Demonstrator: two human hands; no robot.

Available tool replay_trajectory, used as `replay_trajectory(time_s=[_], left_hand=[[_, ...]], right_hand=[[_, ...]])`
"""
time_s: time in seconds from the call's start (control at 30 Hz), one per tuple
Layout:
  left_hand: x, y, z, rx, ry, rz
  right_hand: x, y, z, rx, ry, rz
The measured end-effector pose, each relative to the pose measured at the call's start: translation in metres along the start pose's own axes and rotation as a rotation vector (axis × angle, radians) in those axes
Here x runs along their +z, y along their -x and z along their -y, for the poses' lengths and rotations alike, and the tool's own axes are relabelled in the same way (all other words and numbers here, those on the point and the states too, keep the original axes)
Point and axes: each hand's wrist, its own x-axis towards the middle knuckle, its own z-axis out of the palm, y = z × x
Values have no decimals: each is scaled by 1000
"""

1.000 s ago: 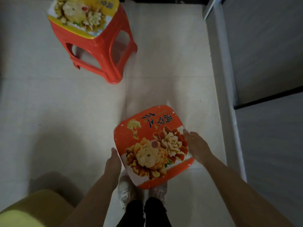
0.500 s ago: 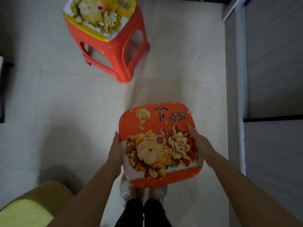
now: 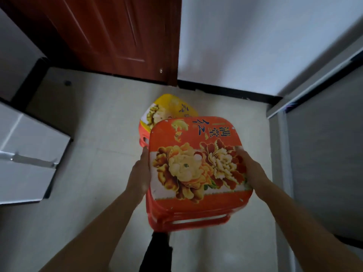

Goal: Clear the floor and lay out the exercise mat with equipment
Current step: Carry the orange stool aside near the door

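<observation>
A person holds a red stool (image 3: 198, 163) up in front of them, above the pale floor (image 3: 94, 134), with its flower-printed seat facing the camera. The left hand (image 3: 139, 173) grips the seat's left edge and the right hand (image 3: 251, 169) grips its right edge. The fingers (image 3: 241, 152) of both hands are wrapped around the rim, and most of them are hidden under the seat. A second stool (image 3: 167, 108) with a yellow seat stands on the floor just beyond, partly hidden behind the held one. Whether the two touch cannot be told. A dark trouser leg (image 3: 157, 250) shows beneath the red stool. Further off are a brown door (image 3: 110, 32) and a white wall (image 3: 245, 36). A white cabinet (image 3: 25, 154) stands at the left.
</observation>
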Motion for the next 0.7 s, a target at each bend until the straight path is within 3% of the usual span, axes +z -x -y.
replay_trajectory(time_s=[0.2,0.37,0.47,0.7], left_hand=[[-54,-40,-85,0,104,-118],[-67,-80,-108,21,80,-223],[-66,-109,-106,23,63,-202],[-40,-180,-96,-373,394,-91]], right_hand=[[30,-11,133,-120,32,68],[59,-52,211,-155,143,64],[73,-87,240,-145,199,73],[105,-178,260,-43,295,213]])
